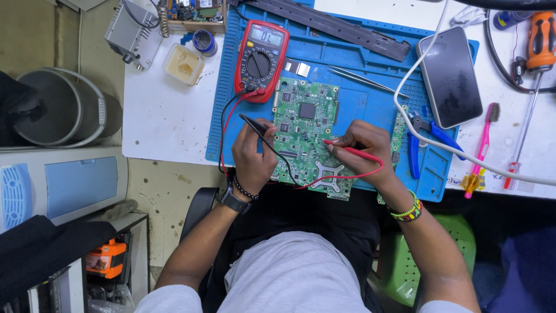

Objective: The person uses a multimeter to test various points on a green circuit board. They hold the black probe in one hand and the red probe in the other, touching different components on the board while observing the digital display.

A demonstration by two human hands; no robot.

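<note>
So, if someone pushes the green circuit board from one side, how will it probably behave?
The green circuit board looks thin and flat, so it would probably slide stiffly rather than bend. It lies on the blue mat, which may grip it somewhat. Its near edge seems to overhang the table, so it could tip. The small parts look fragile.

Electronics repair workshop: multimeter (260,59), circuit board (307,136), blue work mat (347,64).

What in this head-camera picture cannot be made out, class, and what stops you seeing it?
- Black probe tip: head view, hidden behind the left hand.
- Circuit board component markings: too small.
- Orange screwdriver handle top: cut off by the upper edge.
- Multimeter dial setting: too small.
</note>
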